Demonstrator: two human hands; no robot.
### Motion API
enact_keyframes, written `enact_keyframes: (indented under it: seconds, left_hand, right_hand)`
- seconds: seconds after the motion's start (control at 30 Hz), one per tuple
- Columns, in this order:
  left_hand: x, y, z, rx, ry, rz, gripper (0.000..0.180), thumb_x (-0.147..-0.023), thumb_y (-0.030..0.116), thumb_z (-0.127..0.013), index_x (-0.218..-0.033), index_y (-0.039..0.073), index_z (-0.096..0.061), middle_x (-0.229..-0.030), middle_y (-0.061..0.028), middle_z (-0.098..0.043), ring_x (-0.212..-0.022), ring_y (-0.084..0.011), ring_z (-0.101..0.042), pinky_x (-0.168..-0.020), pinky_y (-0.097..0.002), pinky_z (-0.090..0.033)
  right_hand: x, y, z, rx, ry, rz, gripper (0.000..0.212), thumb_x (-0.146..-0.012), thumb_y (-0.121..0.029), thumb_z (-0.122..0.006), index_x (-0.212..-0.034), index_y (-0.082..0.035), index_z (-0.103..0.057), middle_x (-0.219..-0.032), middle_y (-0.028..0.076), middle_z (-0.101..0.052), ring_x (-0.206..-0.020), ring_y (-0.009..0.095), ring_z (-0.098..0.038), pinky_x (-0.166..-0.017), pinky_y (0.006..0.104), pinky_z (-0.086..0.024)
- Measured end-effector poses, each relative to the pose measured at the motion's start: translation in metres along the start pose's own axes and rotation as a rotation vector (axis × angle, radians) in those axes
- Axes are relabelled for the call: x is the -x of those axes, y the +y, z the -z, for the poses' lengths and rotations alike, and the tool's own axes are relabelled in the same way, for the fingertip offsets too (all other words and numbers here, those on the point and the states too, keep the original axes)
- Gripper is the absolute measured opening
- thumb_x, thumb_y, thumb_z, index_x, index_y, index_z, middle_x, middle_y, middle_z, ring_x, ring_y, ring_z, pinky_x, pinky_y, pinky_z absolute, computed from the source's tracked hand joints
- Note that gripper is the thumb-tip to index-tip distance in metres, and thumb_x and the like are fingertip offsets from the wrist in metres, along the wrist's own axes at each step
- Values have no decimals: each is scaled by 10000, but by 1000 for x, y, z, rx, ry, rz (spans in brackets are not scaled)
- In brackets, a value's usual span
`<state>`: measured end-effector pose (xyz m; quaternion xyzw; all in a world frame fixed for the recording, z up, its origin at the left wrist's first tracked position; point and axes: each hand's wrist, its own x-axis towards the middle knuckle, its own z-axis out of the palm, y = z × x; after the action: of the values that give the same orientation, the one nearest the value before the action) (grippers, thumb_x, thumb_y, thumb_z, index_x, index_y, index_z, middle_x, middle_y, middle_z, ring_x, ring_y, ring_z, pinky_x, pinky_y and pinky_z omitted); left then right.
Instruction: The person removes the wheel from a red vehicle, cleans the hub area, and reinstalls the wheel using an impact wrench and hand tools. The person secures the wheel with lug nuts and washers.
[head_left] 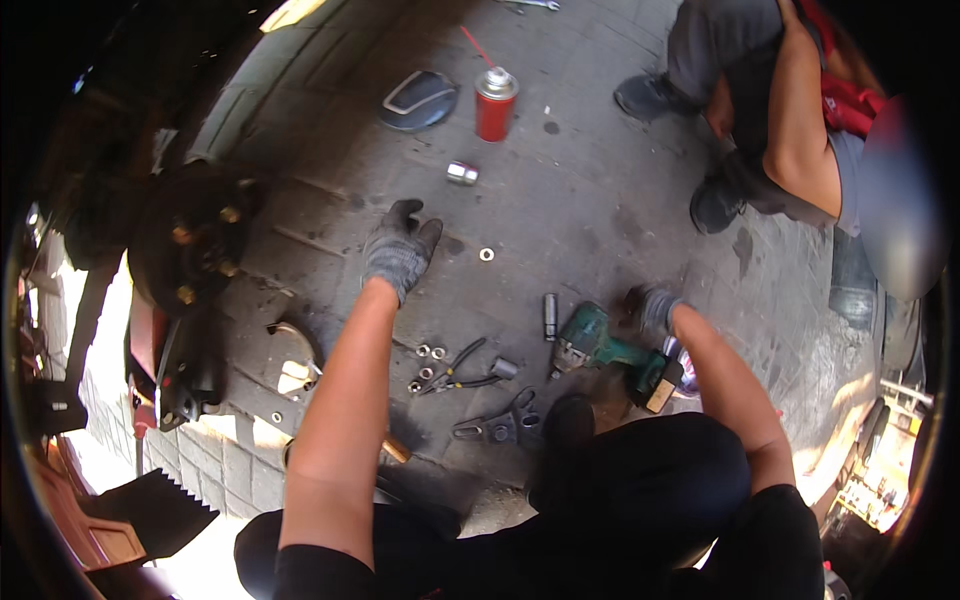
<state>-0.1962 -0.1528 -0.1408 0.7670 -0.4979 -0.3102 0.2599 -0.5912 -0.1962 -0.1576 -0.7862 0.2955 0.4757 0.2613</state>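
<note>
My left hand (401,252), in a grey glove with dark fingertips, is over the paving with thumb and fingers apart and nothing between them. Just beyond it lies a shiny metal socket (462,173), and to its right a small ring-shaped nut (487,255). My right hand (655,309), gloved as well, is beside a green cordless impact wrench (598,343) lying on its side; blur hides how its fingers are set. A long deep socket (550,317) lies left of the wrench. Pliers (462,372) with dark handles and several loose nuts (430,351) lie nearer me.
A red spray can (495,106) with a thin straw stands far ahead, beside a dark oval cover (417,101). To the left is a wheel hub (190,240) with studs. A dark metal puller-like part (500,427) lies near me. Another person (790,120) crouches at the right.
</note>
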Motion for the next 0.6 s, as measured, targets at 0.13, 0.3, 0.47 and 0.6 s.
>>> enact_keyframes:
  seconds: [0.13, 0.3, 0.47, 0.6]
  left_hand:
    - [-42, 28, -31, -355, -54, -218, 554, -787, 230, -634, -1314, 142, -485, -1329, -195, -465, -1149, -370, -509, -972, -416, -434]
    - [-81, 47, -50, -519, -229, -153, 604, -790, 140, -570, -1373, 185, -418, -1446, -165, -359, -1294, -372, -390, -1077, -415, -360]
    - [-90, 54, -56, -600, -268, -53, 500, -932, 206, -388, -1417, 94, -344, -1450, -201, -349, -1306, -359, -395, -1074, -417, -350]
    - [-72, 56, -53, -538, -212, -61, 401, -852, 213, -552, -1220, 69, -488, -1239, -210, -523, -1086, -380, -559, -929, -437, -464]
  right_hand:
    - [-19, -20, -82, -377, 111, -49, 458, -725, -274, -697, -1071, 18, -632, -1103, 244, -623, -966, 315, -637, -827, 366, -506]
    - [-16, -19, -74, -547, 42, 176, 494, -678, -297, -759, -1079, -31, -645, -1065, 201, -655, -982, 296, -619, -881, 370, -476]
    - [6, -29, -48, -674, 64, 173, 454, -643, -250, -744, -1045, -54, -663, -990, 172, -675, -894, 279, -623, -805, 364, -484]
    - [27, -53, -37, -833, 92, 215, 434, -659, -161, -733, -1081, -86, -660, -1016, 120, -681, -910, 230, -619, -839, 344, -485]
